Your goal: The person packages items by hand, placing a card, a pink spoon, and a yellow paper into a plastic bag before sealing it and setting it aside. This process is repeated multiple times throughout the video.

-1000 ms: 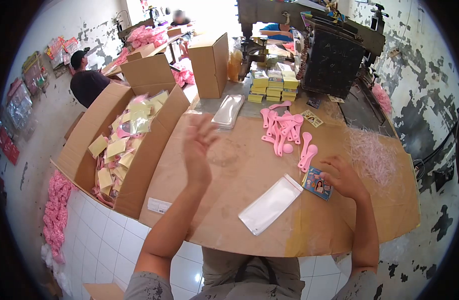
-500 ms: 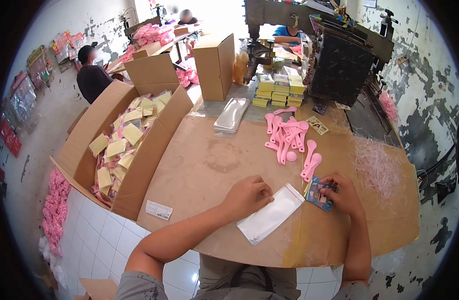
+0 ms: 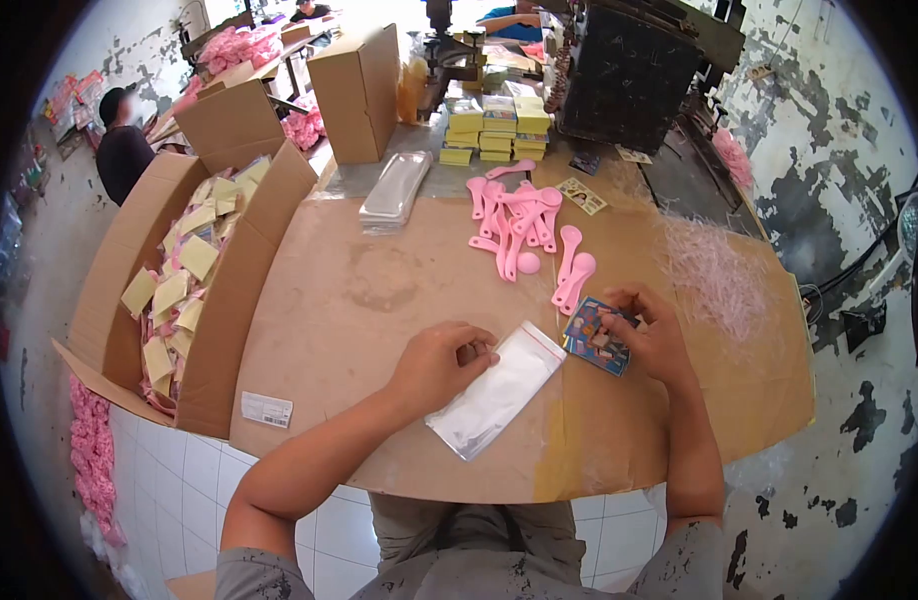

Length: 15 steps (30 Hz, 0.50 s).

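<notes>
A clear plastic bag [image 3: 499, 390] lies slanted on the cardboard-covered table. My left hand [image 3: 447, 362] is at its left edge, fingers curled and closed near the plastic; what they pinch, if anything, is too small to tell. To the right, my right hand [image 3: 651, 332] grips a small stack of blue printed cards [image 3: 596, 338], thumb on top. Pink spoons [image 3: 519, 215] are heaped beyond the cards, with two more spoons [image 3: 576, 280] close to them. Farther back is a pile of clear bags [image 3: 395, 190].
An open carton [image 3: 249, 290] of packed bags stands at the left. Yellow-edged card stacks [image 3: 497, 125], a tall box [image 3: 354, 95] and a black machine [image 3: 629, 80] are at the back. Pink shreds [image 3: 719, 275] lie right. A person [image 3: 124, 155] is at the far left.
My left hand has come down from the air to the clear bag and its fingers have closed. My right hand has taken hold of the cards. The camera view has shifted.
</notes>
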Motion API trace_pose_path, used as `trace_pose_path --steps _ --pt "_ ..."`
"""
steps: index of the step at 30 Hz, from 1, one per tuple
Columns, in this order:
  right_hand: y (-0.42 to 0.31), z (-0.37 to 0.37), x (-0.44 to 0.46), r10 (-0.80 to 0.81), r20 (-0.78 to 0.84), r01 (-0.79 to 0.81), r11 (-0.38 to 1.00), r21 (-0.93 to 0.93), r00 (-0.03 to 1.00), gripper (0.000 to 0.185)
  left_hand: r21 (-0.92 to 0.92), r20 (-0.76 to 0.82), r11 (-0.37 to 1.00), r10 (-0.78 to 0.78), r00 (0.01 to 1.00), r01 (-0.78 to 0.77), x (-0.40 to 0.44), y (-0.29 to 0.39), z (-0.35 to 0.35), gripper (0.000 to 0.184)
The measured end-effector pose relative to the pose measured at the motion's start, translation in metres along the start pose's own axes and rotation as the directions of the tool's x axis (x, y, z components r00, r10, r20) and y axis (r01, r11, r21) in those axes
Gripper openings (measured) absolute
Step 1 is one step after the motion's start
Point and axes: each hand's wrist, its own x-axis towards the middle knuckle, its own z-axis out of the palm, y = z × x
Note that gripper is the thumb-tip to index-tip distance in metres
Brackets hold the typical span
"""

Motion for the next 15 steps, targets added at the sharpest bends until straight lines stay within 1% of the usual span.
trace_pose_path --steps 2,3,4,5,6,7,9,10,12,15 --pt "-0.011 0.021 -0.007 0.07 0.002 -0.069 0.969 0.238 0.998 0.018 0.025 0.001 0.999 0.033 0.999 -0.033 0.001 0.001 0.0 0.015" --pt "-0.012 0.027 -0.01 0.102 0.009 -0.098 0.93 0.355 0.995 0.018 0.042 0.001 0.998 0.049 0.999 -0.049 0.0 0.001 -0.001 0.013" --pt "-0.01 0.03 -0.012 0.006 0.047 -0.016 0.979 0.204 0.999 0.018 0.033 -0.006 0.998 0.049 0.999 -0.049 -0.001 0.003 -0.001 0.011" --pt "-0.006 0.034 -0.012 -0.086 0.099 0.081 0.995 0.054 0.991 0.018 0.027 -0.016 0.998 0.05 0.999 -0.049 -0.001 0.005 -0.001 0.01" --pt "-0.003 0.038 -0.01 -0.172 0.162 0.189 0.978 -0.093 0.972 0.019 0.022 -0.028 0.998 0.055 0.998 -0.054 0.0 0.006 -0.003 0.008" --pt "-0.002 0.039 -0.008 -0.237 0.18 0.267 0.948 -0.171 0.955 0.019 -0.136 -0.038 0.99 0.031 0.999 -0.035 0.001 -0.001 -0.001 0.009" --pt "-0.002 0.039 -0.006 -0.349 0.228 0.409 0.854 -0.323 0.909 0.019 -0.445 -0.042 0.895 -0.019 0.999 -0.002 0.006 -0.013 0.005 0.011" --pt "-0.006 0.038 -0.007 -0.26 0.202 0.308 0.914 -0.266 0.944 0.019 -0.573 0.025 0.817 -0.061 0.998 0.064 0.006 -0.011 0.003 0.014" --pt "-0.018 0.036 -0.011 -0.065 0.166 0.089 0.986 -0.139 0.984 0.02 -0.771 0.174 0.602 -0.116 0.978 0.208 0.006 -0.003 -0.003 0.022" --pt "-0.007 0.042 -0.012 -0.089 0.051 0.086 0.994 0.061 0.995 0.019 -0.695 0.237 0.671 -0.125 0.963 0.258 0.004 0.002 -0.001 0.029"
